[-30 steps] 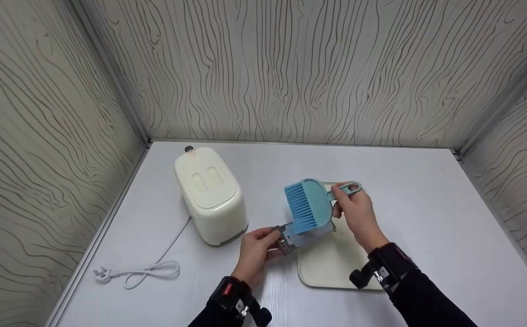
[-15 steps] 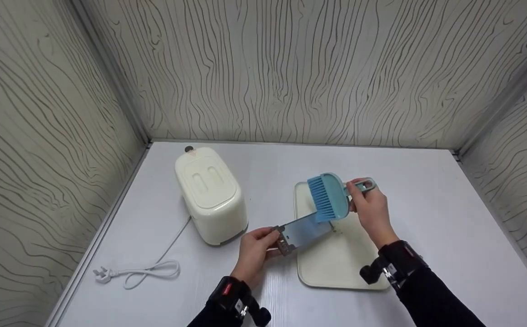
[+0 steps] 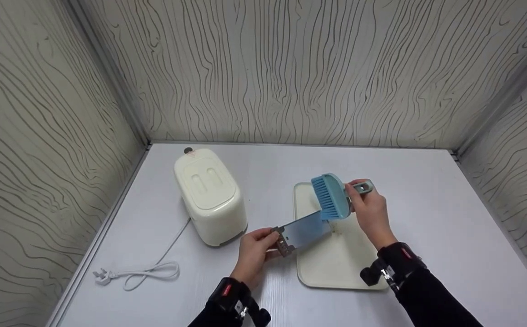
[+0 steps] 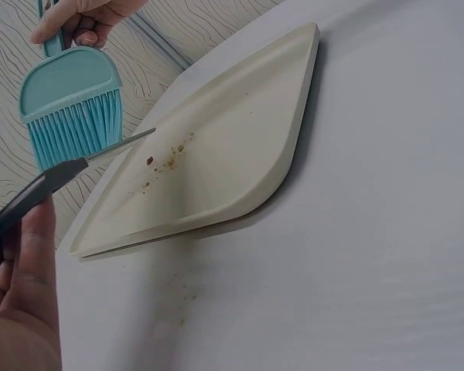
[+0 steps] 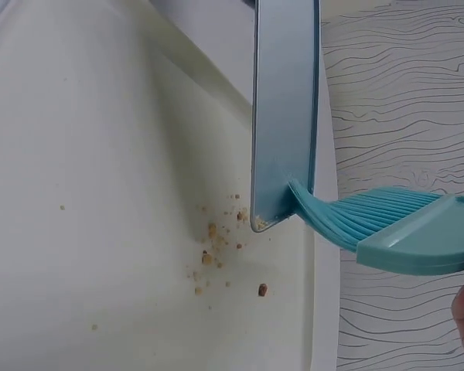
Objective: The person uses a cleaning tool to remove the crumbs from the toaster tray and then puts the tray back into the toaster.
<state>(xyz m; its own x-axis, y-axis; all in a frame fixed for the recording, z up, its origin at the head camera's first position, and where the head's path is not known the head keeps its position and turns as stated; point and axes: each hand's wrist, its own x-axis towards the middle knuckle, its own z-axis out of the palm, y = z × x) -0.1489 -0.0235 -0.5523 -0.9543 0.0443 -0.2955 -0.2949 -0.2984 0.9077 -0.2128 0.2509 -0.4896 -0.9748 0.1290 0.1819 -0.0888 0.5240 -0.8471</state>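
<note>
My left hand (image 3: 254,254) pinches the dark grey end of a flat metal crumb tray (image 3: 306,229), tilted over a cream serving tray (image 3: 336,268). My right hand (image 3: 370,211) grips the handle of a light blue hand brush (image 3: 336,195). In the right wrist view the bristles (image 5: 348,216) bend against the crumb tray's far end, where a few crumbs (image 5: 261,222) sit in the corner. Brown and yellow crumbs (image 4: 170,161) are scattered on the serving tray below. From the left wrist camera, the crumb tray (image 4: 120,147) shows edge-on.
A cream toaster (image 3: 211,195) with its lid on stands left of the hands. Its white cord and plug (image 3: 104,274) lie at the table's left. Some crumbs (image 4: 184,297) lie on the white table beside the serving tray. Patterned walls (image 3: 290,68) enclose the back and sides.
The brush has moved right along the crumb tray, from near its grey end to its far end. The left hand and crumb tray have stayed nearly still. More crumbs show on the serving tray.
</note>
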